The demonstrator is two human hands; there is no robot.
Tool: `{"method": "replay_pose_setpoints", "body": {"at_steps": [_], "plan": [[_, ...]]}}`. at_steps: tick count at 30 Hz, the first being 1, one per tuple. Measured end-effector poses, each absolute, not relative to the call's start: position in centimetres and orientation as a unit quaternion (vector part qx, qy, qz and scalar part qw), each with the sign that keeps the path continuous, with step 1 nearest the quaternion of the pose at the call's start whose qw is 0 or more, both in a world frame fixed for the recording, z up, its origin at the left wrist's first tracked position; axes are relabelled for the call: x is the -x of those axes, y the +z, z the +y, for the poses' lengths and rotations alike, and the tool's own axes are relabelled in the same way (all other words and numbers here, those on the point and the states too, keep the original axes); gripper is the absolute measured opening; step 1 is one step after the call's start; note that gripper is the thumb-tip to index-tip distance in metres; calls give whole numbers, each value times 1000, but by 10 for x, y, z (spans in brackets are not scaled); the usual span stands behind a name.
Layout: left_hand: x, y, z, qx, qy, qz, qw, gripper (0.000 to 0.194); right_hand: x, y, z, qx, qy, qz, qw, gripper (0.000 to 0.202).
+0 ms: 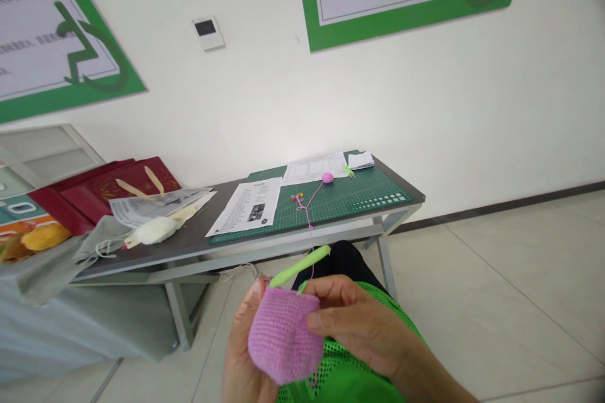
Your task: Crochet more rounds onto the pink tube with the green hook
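A pink crocheted cup-shaped piece (286, 335) is held up over my lap. My left hand (244, 340) wraps its left side and underside. With thumb and fingers, my right hand (352, 321) pinches the upper right rim. A light green crochet hook (302, 266) slants up and to the right from the left part of the rim; its tip is hidden. Near my right fingertips a small green stitch marker (302, 287) sits at the rim. Pink yarn (311, 233) runs from the piece up to a small pink ball (328, 178) on the table.
A green cutting mat (378, 192) covers the right end of the dark table (227, 192), with printed sheets (250, 204) and colourful small markers (297, 197) on it. Further left lie a white yarn ball (155, 231), yellow yarn (46, 237) and dark red folders (101, 189).
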State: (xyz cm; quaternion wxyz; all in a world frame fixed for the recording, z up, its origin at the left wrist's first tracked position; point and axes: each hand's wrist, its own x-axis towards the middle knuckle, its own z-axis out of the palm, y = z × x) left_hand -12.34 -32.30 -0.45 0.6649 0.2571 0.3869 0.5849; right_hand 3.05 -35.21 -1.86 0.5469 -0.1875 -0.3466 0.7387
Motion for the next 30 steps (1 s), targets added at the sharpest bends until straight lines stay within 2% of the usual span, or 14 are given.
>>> {"method": "replay_pose_setpoints", "body": {"at_steps": [7, 16, 23, 30], "plan": [[128, -6, -321, -248, 555, 372, 701, 43, -28, -22, -353, 180, 749, -347, 535, 44], [122, -4, -325, -280, 541, 372, 701, 42, -28, -24, -352, 203, 777, -355, 478, 44], [125, -8, -328, -299, 541, 384, 686, 43, -29, -22, -354, 208, 777, -370, 465, 48], [125, -5, -331, -299, 553, 379, 679, 45, -36, -12, -353, 153, 741, -458, 467, 40]]}}
